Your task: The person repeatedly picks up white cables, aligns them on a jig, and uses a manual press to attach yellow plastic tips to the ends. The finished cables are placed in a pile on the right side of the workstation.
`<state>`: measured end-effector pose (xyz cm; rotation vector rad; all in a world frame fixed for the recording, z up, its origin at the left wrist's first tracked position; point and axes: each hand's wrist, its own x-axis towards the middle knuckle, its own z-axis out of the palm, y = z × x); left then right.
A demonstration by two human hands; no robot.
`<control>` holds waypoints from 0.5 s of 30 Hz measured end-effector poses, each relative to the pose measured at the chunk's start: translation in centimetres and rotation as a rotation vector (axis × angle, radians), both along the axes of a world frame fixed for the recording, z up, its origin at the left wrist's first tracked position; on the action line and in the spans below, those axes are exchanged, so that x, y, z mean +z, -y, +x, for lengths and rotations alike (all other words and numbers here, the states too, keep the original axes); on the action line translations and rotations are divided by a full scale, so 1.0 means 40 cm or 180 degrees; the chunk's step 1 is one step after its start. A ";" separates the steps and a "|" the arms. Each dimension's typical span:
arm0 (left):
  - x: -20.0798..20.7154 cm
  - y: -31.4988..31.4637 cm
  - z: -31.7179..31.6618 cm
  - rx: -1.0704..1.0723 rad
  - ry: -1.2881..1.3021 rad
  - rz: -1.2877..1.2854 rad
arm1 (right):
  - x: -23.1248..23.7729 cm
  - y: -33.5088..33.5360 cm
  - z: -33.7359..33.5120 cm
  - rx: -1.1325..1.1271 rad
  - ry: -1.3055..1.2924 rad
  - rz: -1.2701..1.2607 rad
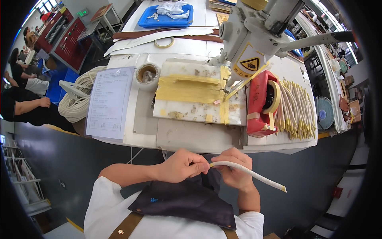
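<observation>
Between my two hands, in front of the table's near edge, is a short length of white cord (pixel 259 175) with yellow tape on its ends. My left hand (pixel 184 165) pinches the taped left end between thumb and fingers. Around the cord close to that end, my right hand (pixel 234 169) is closed, and the rest curves out to the right and down. On the table ahead sits a red tape dispenser (pixel 256 104) with a roll of yellowish tape (pixel 273 97). Right of it lies a pile of similar cut cords (pixel 295 109) with yellow-taped ends.
A grey hand press (pixel 254 36) with a lever stands over a white board (pixel 191 113) partly covered in yellow tape. Left are a wide tape roll (pixel 148 75), a printed sheet (pixel 110 101) and a cord coil (pixel 79 97). A blue tray (pixel 145 20) sits behind. Another person's arm (pixel 34 105) shows at left.
</observation>
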<state>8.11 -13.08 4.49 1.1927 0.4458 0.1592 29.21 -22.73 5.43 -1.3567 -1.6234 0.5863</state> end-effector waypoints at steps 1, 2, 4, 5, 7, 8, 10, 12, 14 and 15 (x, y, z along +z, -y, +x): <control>-0.001 -0.005 0.003 -0.0130 -0.0002 -0.0550 | -0.008 0.000 0.008 0.0079 -0.0028 0.0014; -0.003 -0.005 0.005 -0.0261 -0.0001 -0.1099 | -0.016 -0.002 0.012 0.0159 -0.0057 0.0027; -0.029 0.002 0.011 -0.0299 0.0022 -0.2036 | -0.037 -0.007 0.016 0.0248 -0.0312 -0.0002; -0.043 0.007 0.014 -0.0319 0.0042 -0.2504 | -0.048 -0.011 0.017 0.0294 -0.0439 -0.0019; -0.068 0.027 0.018 -0.0392 0.0243 -0.2893 | -0.078 -0.021 0.020 0.0576 -0.0917 0.0182; -0.074 0.036 0.019 -0.0430 0.0348 -0.3085 | -0.093 -0.027 0.023 0.0718 -0.1157 0.0279; -0.066 0.043 0.020 -0.0398 0.0459 -0.3143 | -0.129 -0.044 0.028 0.0936 -0.1522 0.0367; -0.037 0.051 0.014 -0.0177 0.0351 -0.2496 | -0.128 -0.051 -0.002 0.0519 -0.1973 0.0431; 0.006 0.054 0.009 0.0213 0.0047 -0.1104 | -0.108 -0.055 -0.062 -0.0221 -0.2300 0.0352; 0.001 0.060 0.008 0.0668 0.0313 0.0410 | -0.108 -0.051 -0.070 -0.0437 -0.2390 0.0242</control>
